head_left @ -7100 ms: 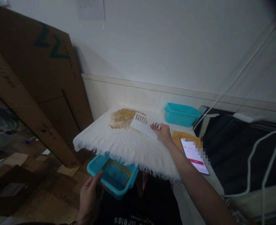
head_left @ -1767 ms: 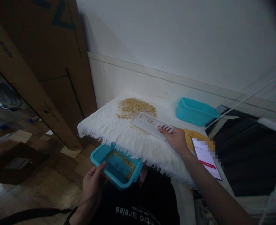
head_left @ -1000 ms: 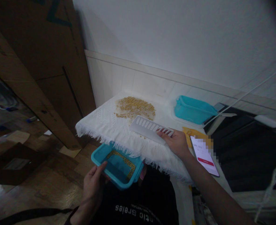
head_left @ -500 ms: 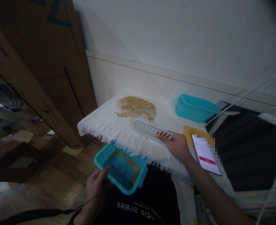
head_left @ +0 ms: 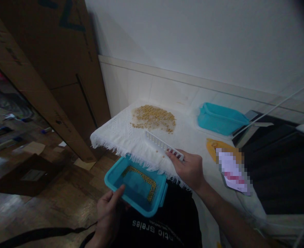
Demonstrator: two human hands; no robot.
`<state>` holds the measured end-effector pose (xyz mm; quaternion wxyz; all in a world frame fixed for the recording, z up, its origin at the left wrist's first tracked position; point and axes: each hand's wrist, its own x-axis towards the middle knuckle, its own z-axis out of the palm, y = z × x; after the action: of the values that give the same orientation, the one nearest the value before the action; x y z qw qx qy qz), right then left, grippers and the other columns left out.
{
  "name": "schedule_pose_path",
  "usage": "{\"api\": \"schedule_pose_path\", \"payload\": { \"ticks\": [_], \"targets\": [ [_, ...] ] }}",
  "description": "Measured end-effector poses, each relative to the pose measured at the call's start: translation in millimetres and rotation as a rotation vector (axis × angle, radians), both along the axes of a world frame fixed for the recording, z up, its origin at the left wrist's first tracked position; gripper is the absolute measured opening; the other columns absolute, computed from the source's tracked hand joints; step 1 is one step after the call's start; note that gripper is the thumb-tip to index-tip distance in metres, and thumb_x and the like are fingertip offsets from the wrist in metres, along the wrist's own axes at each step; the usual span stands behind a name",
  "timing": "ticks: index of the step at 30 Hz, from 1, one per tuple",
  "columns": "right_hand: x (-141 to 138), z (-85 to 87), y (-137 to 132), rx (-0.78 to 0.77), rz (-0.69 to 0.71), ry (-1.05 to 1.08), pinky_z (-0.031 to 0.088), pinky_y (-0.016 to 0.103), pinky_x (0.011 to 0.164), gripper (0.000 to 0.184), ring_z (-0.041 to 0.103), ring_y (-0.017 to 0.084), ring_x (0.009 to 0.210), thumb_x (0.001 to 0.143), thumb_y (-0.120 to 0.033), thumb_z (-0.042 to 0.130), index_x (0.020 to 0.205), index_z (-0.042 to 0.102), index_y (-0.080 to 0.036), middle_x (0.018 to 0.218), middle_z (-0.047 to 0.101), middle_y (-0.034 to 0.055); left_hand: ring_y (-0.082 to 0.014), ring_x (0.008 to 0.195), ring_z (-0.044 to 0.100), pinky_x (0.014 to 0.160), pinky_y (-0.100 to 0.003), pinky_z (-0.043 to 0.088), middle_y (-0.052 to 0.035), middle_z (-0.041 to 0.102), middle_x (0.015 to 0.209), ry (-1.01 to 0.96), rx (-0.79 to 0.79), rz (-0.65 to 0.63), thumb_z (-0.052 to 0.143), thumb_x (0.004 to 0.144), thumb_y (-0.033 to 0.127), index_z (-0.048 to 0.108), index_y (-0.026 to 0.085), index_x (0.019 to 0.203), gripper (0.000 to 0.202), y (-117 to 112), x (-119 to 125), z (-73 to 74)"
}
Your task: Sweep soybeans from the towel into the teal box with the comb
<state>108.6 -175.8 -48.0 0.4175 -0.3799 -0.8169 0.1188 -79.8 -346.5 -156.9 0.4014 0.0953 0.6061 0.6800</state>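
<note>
My left hand [head_left: 110, 206] grips the near-left rim of a blue plastic container [head_left: 139, 210], thumb over its edge. Inside it, yellow beans [head_left: 150, 181] lie along the far and right walls. The container is held just below the fringed edge of a white cloth [head_left: 113, 129]. In my right hand [head_left: 188, 167] is a white slotted plastic strip [head_left: 157, 140], tilted on its edge over the cloth. A couple of loose beans lie beside the strip. Beyond it, a wide patch of beans [head_left: 154, 116] is spread on the cloth.
A second blue container [head_left: 221, 119] stands at the back right by the wall. A phone [head_left: 233, 172], partly blurred out, lies near a yellow item [head_left: 212, 146]. White cables cross the right side. A tall cardboard box [head_left: 72, 79] stands at the left.
My right hand has drawn the slotted strip slightly towards me and tipped it more onto its edge. My left hand still holds the container under the cloth's fringe. The view has shifted slightly.
</note>
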Motion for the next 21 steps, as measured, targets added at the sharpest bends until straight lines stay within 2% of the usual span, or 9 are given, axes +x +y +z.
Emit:
{"api": "schedule_pose_path", "payload": {
  "ticks": [3, 8, 13, 16, 21],
  "targets": [
    [-4.9, -3.0, -8.3, 0.083, 0.027, -0.012, 0.058, 0.028, 0.061, 0.026, 0.074, 0.019, 0.061, 0.094, -0.034, 0.06, 0.091, 0.082, -0.021, 0.076, 0.079, 0.0059, -0.0144, 0.041, 0.049, 0.043, -0.028, 0.04, -0.0016, 0.058, 0.047, -0.09, 0.015, -0.035, 0.084, 0.066, 0.054, 0.062, 0.018, 0.052, 0.044, 3.3, 3.2, 4.8],
    [-13.2, -7.7, -27.1, 0.192, 0.082, -0.031, 0.062, 0.029, 0.069, 0.025, 0.078, 0.02, 0.072, 0.097, -0.026, 0.057, 0.093, 0.081, -0.022, 0.086, 0.081, 0.0052, -0.014, 0.041, 0.049, 0.043, -0.027, 0.039, -0.0015, 0.058, 0.046, -0.073, 0.003, -0.033, 0.084, 0.064, 0.055, 0.062, 0.018, 0.05, 0.045, 4.9, 4.3, 13.5],
    [-18.5, 0.7, -45.8, 0.113, 0.14, -0.018, 0.062, 0.027, 0.068, 0.026, 0.077, 0.018, 0.071, 0.098, -0.028, 0.056, 0.094, 0.081, -0.024, 0.084, 0.081, 0.0037, -0.0132, 0.04, 0.048, 0.042, -0.026, 0.037, -0.0015, 0.058, 0.045, -0.029, 0.004, -0.016, 0.084, 0.065, 0.054, 0.061, 0.019, 0.051, 0.044, 5.5, 0.6, 16.7],
    [-20.3, 5.1, -37.1, 0.047, 0.052, -0.002, 0.059, 0.026, 0.061, 0.027, 0.075, 0.018, 0.062, 0.097, -0.034, 0.057, 0.09, 0.081, -0.022, 0.075, 0.079, 0.0035, -0.0133, 0.038, 0.048, 0.041, -0.026, 0.036, -0.0014, 0.058, 0.045, 0.0, -0.008, 0.009, 0.082, 0.067, 0.053, 0.06, 0.019, 0.05, 0.043, 7.6, -3.7, 13.6],
    [-23.0, -2.0, 2.2, 0.132, -0.101, 0.067, 0.049, 0.023, 0.048, 0.028, 0.067, 0.016, 0.048, 0.093, -0.034, 0.063, 0.082, 0.08, -0.015, 0.063, 0.075, 0.0054, -0.0131, 0.038, 0.048, 0.04, -0.025, 0.039, 0.0015, 0.055, 0.042, -0.015, 0.027, 0.039, 0.083, 0.066, 0.048, 0.06, 0.019, 0.052, 0.04, 11.3, -12.8, 8.4]
  ]
}}
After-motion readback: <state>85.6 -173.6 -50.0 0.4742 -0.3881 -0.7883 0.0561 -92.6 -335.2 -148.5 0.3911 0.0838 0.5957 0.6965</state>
